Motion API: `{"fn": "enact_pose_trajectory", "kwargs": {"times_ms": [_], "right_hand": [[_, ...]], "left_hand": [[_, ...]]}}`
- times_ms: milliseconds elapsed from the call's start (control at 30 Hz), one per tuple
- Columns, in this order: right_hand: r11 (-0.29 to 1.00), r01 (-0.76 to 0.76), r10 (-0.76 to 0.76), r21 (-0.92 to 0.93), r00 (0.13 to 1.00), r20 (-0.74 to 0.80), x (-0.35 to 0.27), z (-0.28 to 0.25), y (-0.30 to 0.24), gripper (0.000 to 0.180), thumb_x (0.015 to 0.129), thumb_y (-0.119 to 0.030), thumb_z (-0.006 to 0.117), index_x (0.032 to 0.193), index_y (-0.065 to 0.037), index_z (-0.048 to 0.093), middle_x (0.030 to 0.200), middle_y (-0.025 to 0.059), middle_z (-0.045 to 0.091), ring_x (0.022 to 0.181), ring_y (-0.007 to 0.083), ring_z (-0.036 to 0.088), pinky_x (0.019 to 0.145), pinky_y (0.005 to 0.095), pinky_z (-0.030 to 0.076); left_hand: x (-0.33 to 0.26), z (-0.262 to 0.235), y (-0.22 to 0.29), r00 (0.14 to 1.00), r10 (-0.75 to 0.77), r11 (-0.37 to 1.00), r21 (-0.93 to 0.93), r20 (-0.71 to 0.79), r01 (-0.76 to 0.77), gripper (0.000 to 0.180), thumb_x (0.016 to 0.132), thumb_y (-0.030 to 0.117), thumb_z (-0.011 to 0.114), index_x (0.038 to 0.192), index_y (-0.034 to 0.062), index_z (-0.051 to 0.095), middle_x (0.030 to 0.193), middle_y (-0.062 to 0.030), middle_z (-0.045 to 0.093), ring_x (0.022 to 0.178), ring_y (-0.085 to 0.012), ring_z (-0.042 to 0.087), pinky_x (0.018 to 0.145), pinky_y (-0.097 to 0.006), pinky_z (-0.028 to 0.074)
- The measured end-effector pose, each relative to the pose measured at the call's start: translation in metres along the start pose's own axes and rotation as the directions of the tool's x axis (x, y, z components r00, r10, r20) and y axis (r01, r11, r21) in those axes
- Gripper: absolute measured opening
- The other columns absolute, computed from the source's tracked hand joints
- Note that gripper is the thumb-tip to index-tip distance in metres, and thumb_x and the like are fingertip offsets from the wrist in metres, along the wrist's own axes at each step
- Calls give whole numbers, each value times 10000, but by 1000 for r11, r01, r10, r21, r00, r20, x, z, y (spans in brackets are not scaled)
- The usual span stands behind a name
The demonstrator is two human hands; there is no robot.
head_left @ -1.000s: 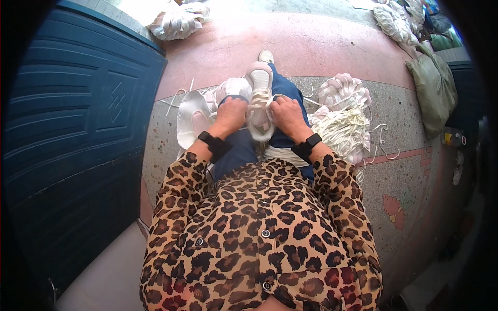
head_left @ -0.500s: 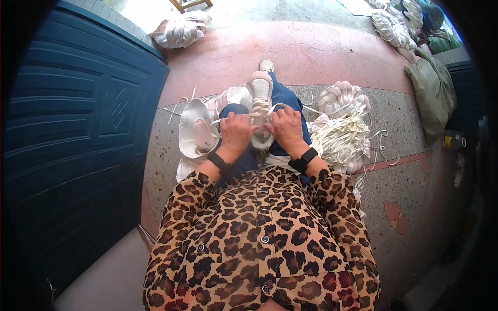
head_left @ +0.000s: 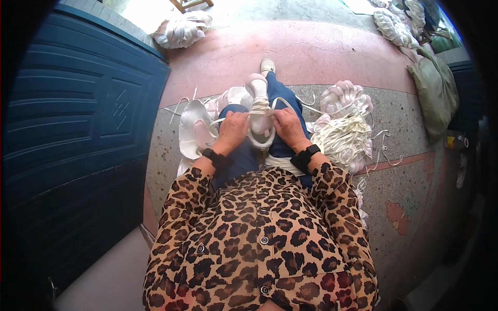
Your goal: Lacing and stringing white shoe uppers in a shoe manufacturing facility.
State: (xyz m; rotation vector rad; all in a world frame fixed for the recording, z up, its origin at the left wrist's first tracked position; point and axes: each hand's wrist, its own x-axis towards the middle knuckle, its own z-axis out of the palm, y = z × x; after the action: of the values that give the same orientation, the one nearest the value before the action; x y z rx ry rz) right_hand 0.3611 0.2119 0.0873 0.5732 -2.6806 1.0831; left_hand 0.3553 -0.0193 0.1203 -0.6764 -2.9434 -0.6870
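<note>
A white and pale pink sneaker point(head_left: 261, 124) rests between my legs, toe pointing away from me. Cream shoelace point(head_left: 281, 98) runs across its front and loops up beside my right hand. On the left side of the shoe, my left hand point(head_left: 233, 130) is closed on one lace end. My right hand point(head_left: 290, 128) pinches the lace on the other side. The fingertips of both hands are partly hidden, so the exact grip is unclear. A white shoe piece with a pink inside point(head_left: 195, 124) lies beside my left hand.
Right of my leg sits a heap of cream laces point(head_left: 340, 137), with a bundle of pale pink shoe pieces point(head_left: 346, 98) behind it. A blue panelled door point(head_left: 83, 103) stands at left. An olive sack point(head_left: 434, 96) leans at right. Another white bundle point(head_left: 181, 29) lies farther off.
My hands have drawn slightly apart, the right one moving outward. The lace is now stretched across the sneaker, whose toe has tipped a little to the left.
</note>
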Motion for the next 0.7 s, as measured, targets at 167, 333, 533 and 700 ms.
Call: {"fn": "enact_pose_trajectory", "kwargs": {"times_ms": [167,333,533,700], "right_hand": [[930,148,-93,-335,980,175,18,-6,-21,106,829,-112,605,919,-89,656,927,76,642,969,260,600,829,395,449],[924,265,-198,-276,949,247,35,-13,-18,98,849,-86,583,915,-87,655,968,82,613,1017,266,566,857,415,425],[914,12,204,406,850,-485,48,-94,-21,111,920,22,513,961,-26,605,1020,124,659,999,258,612,896,381,478],[773,211,394,598,579,-713,45,-228,-32,192,1065,-184,461,1043,-1,514,795,128,683,755,208,683,908,463,593]], "left_hand": [[2,-5,-3,998,-31,998,-59,53,34,176,918,176,594,1001,39,667,907,-160,666,875,-372,572,809,-462,480],[3,-9,-1,996,-43,996,-73,72,48,202,925,188,590,1038,46,680,923,-154,676,890,-369,575,812,-459,486],[0,-8,-5,995,-60,994,-91,78,67,234,925,201,596,1081,53,689,938,-151,682,912,-362,580,833,-449,490],[-2,-10,-3,995,-66,991,-110,77,75,252,912,212,628,1100,58,694,949,-144,690,919,-353,584,844,-436,492]]}}
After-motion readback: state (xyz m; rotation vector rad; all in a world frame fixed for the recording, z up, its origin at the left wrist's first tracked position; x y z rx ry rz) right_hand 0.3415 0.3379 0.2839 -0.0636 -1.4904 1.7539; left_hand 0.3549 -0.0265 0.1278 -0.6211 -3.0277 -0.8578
